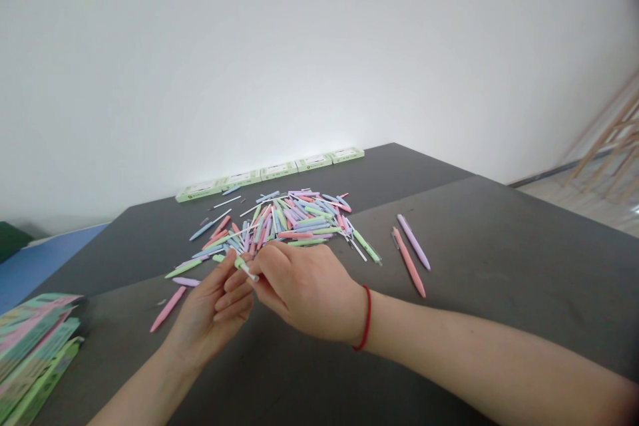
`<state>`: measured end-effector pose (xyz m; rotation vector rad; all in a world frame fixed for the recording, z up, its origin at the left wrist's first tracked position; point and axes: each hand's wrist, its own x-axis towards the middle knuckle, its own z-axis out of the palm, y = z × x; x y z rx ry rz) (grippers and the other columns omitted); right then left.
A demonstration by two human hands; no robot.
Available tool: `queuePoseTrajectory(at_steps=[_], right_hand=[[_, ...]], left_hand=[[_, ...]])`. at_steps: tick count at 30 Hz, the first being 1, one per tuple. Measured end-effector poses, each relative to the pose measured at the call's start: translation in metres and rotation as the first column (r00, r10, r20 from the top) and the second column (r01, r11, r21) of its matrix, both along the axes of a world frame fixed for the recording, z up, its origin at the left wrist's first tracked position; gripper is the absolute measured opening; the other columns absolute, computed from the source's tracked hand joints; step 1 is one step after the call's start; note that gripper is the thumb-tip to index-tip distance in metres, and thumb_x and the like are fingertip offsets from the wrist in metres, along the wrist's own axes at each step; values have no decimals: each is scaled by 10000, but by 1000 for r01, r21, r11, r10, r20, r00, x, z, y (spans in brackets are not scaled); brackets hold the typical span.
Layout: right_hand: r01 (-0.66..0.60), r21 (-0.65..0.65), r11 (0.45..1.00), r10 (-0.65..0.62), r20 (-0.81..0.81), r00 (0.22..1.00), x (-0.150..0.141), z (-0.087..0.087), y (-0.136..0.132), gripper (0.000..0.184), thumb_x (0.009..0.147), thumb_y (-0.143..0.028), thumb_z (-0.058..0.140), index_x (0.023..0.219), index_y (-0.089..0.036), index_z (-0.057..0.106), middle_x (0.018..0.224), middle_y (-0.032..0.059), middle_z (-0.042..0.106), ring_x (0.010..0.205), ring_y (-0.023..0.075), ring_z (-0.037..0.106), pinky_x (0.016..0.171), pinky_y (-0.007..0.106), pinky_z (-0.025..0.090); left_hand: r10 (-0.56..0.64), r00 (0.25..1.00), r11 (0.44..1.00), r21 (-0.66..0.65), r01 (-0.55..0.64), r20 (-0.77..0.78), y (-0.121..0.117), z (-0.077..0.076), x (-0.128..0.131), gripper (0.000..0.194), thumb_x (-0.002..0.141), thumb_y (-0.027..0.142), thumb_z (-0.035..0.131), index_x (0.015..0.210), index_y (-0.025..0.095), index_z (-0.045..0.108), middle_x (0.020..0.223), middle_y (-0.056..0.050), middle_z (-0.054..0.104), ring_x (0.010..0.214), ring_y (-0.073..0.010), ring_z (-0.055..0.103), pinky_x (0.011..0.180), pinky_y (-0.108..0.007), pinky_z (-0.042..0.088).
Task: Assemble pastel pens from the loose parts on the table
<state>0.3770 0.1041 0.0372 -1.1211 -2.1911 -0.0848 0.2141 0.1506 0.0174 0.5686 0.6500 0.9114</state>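
My left hand (212, 309) pinches a light green pen barrel (238, 261) between thumb and fingers. At the barrel's near end, my right hand (304, 283) has its fingers closed on a small white and clear pen part (251, 273); whether it is joined to the barrel I cannot tell. Just beyond both hands lies a heap of pastel pen parts (304, 216) in green, blue, purple and pink, with white refills among them. A pink barrel (168, 309) rests left of my left hand. To the right lie a pink pen (409, 263) and a purple pen (414, 242), side by side.
Flat light green boxes (278, 171) stand in a row along the table's back edge by the white wall. Several colourful packages (37, 353) are stacked at the near left. A wooden rack (612, 140) stands on the floor beyond the dark table (504, 266).
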Motion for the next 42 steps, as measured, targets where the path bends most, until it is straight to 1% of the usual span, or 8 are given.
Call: queuePoseTrajectory(at_steps=[10, 18, 21, 27, 30, 35, 39, 42], right_hand=[[39, -23, 999, -38, 10, 999, -1, -4, 3, 133, 925, -253, 419, 935, -167, 520, 872, 35, 641, 695, 166, 600, 510, 250, 312], [4, -177, 984, -60, -309, 949, 5, -39, 23, 22, 845, -201, 523, 863, -189, 517, 754, -17, 587, 629, 111, 531, 581, 219, 353], [-75, -273, 959, -67, -479, 875, 6, -50, 31, 305, 744, -157, 599, 1015, -190, 463, 778, -40, 544, 559, 86, 467, 526, 197, 360], [-173, -276, 945, -48, -642, 766, 10, -61, 39, 466, 783, -127, 533, 1206, -199, 353, 835, -30, 491, 606, 88, 489, 579, 220, 434], [-183, -329, 926, -52, -594, 803, 9, -72, 40, 633, 769, -77, 506, 1329, -219, 249, 898, -11, 496, 603, 88, 501, 614, 245, 470], [-96, -407, 908, -65, -363, 930, 5, -86, 35, 838, 681, 13, 508, 1408, -248, 183, 1046, 41, 522, 704, 119, 551, 748, 306, 500], [-19, -420, 907, -55, -163, 985, 6, -84, 29, 882, 668, -30, 572, 1424, -216, 159, 1187, 90, 506, 960, 187, 557, 899, 353, 456], [67, -354, 933, -73, -4, 997, 13, -76, 21, 776, 671, -113, 642, 1364, -206, 307, 1304, 107, 449, 1149, 247, 470, 992, 394, 383]], left_hand=[[-11, 999, 1000, -24, 11, -35, -5, -1, 4, 482, 974, 227, 270, 529, 141, 434, 418, 64, 372, 241, -17, 347, 229, -89, 289], [117, 989, 992, 48, -113, -91, 6, -25, 6, 175, 929, 181, 423, 872, 128, 579, 692, -16, 640, 503, -83, 622, 322, -105, 423], [184, 977, 983, 32, -181, -104, 10, -33, 7, 186, 927, 180, 426, 846, 131, 586, 751, -47, 693, 605, -135, 691, 366, -136, 492], [278, 958, 960, 7, -278, -72, 15, -42, 6, 179, 922, 175, 450, 810, 132, 583, 747, -60, 714, 660, -158, 712, 440, -156, 537], [292, 955, 957, 19, -291, -61, 17, -46, 6, 167, 914, 179, 468, 814, 127, 591, 748, -69, 714, 669, -165, 713, 449, -165, 543], [303, 952, 953, 32, -302, -37, 21, -54, 5, 163, 910, 188, 479, 823, 114, 595, 745, -84, 711, 674, -170, 712, 475, -176, 551], [328, 944, 945, 27, -327, -28, 26, -59, 5, 148, 895, 222, 516, 816, 121, 590, 730, -66, 703, 674, -173, 712, 474, -175, 547], [337, 941, 941, 28, -337, -25, 29, -62, 4, 168, 890, 257, 529, 802, 125, 584, 721, -58, 698, 669, -169, 710, 470, -172, 543]])
